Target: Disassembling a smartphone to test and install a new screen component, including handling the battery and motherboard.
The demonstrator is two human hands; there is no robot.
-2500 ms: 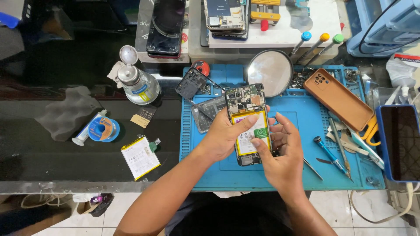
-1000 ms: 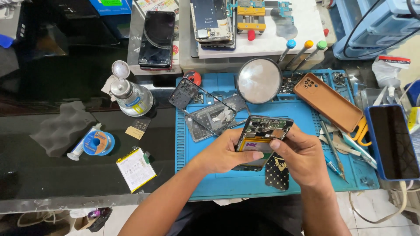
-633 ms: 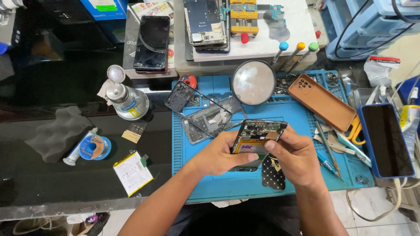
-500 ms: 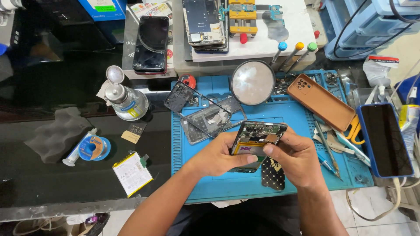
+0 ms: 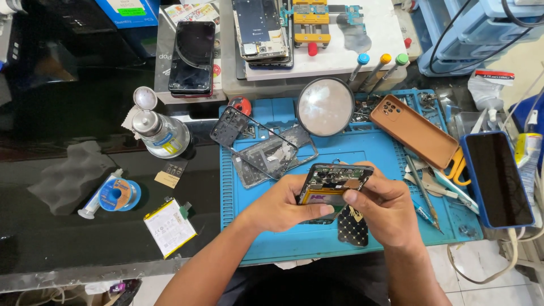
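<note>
We grip the opened phone (image 5: pixel 334 184) in both hands above the blue mat (image 5: pixel 391 164), left hand (image 5: pixel 280 204) and right hand (image 5: pixel 379 209) clenched at opposite ends, its long axis crosswise.

The opened phone (image 5: pixel 333 186) is dark-framed with its back cover off, so the circuit board, small metal parts and a yellow-labelled battery show. It is held up off the blue mat (image 5: pixel 396 164), tilted steeply with its open side facing the camera and its top end pointing away. Its lower end is hidden behind the fingers (image 5: pixel 317 209) that grip it.
</note>
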